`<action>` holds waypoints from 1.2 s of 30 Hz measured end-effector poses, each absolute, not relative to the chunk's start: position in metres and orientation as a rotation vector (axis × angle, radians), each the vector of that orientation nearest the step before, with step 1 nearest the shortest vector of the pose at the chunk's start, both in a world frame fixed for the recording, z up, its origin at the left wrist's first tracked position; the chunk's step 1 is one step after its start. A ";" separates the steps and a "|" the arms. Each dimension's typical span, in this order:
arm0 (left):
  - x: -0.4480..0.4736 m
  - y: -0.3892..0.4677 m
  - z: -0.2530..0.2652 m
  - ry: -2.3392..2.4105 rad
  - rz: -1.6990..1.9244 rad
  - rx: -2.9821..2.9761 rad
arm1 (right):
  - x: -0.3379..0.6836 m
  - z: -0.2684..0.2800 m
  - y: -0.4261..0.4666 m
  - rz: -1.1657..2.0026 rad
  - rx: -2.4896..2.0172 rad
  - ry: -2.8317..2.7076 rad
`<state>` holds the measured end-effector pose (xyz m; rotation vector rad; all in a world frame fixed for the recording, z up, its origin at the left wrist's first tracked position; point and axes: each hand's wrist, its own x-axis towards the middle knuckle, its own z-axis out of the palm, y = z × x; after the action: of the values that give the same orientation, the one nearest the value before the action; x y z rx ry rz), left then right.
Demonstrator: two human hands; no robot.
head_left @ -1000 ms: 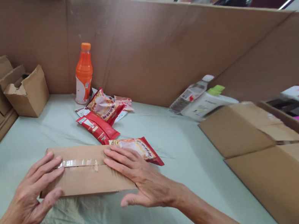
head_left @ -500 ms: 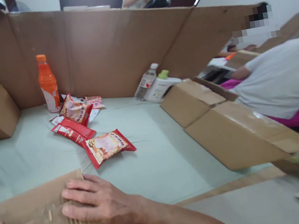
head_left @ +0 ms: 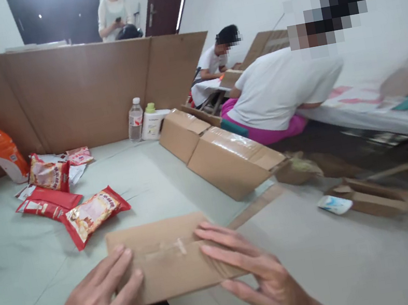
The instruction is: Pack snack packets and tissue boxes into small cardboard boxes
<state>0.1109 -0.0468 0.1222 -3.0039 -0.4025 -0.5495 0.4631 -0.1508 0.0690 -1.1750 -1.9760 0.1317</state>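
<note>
A brown cardboard box (head_left: 165, 267) with clear tape across its middle is between my hands at the near table edge. Mostly its taped top face shows, so its depth is unclear. My left hand (head_left: 92, 303) grips the left end, fingers lying over the top. On the right end, my right hand (head_left: 247, 265) has its fingers on top and its thumb at the near edge. Beyond the box lies a red snack packet (head_left: 94, 214). Further back are a plain red packet (head_left: 49, 201) and another printed red packet (head_left: 50, 173), heaped with smaller sachets.
An orange bottle (head_left: 0, 146) stands at the back left before a cardboard screen (head_left: 78, 90). A clear water bottle (head_left: 135, 120) and a white bottle with green cap (head_left: 152, 122) stand near large cardboard boxes (head_left: 224, 159) along the right edge. Other people sit or stand beyond.
The view has swung right, so the table things sit further left. My left hand, earlier barely in frame, now shows fully on the box. Both hands stay on it.
</note>
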 end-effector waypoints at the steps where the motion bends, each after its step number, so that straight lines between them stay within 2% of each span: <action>1: 0.142 -0.038 0.125 -0.359 -0.524 -3.044 | 0.482 0.066 -0.159 0.073 -1.242 -1.926; 7: 0.292 0.058 0.117 -0.107 -0.315 -3.198 | 0.559 0.048 -0.156 -0.261 -1.568 -1.715; 14: 0.393 0.205 0.129 -0.408 -0.282 -3.059 | 0.573 0.046 -0.021 -0.351 -1.842 -1.605; 19: 0.460 0.239 0.124 -0.669 -0.356 -2.915 | 0.575 0.059 0.075 -0.345 -2.143 -1.467; 23: 0.503 0.240 0.108 -0.693 -0.387 -2.941 | 0.587 0.061 0.113 -0.392 -2.246 -1.398; 29: 0.496 0.234 0.094 -0.659 -0.322 -3.082 | 0.600 0.056 0.132 -0.419 -2.306 -1.349; 36: 0.382 0.168 0.101 -0.520 -0.140 -3.257 | 0.603 0.048 0.102 -0.471 -2.101 -1.318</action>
<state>0.3819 0.1683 0.1015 -3.2566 -0.5200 -0.1400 0.6025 0.1021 0.0476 -2.1007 -1.3180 -0.4715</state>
